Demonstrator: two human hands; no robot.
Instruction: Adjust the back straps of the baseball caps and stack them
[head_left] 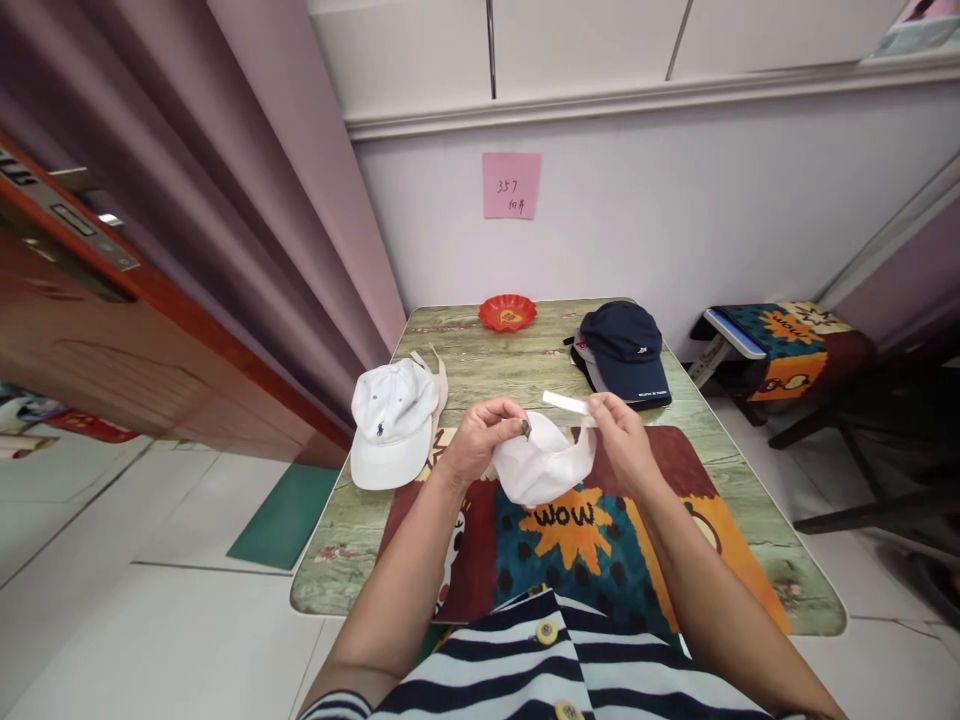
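1. White fabric fills both hands: a white cap is held just above the worktop, over a colourful mat printed "WOW".
2. Fingers of the left hand are pinched on the cap's rear edge, at what looks like the small buckle.
3. Fingers of the right hand are closed on the free end of the white strap, which sticks out towards the left hand.
4. Judged from this, the step in hand is adjusting or fastening the back strap; the next move seems to call for steering the strap end into the buckle while the left hand holds it steady.
5. Left of the left fingers lies a second white cap; beyond the right fingers sits a navy cap, with a red dish farther off.
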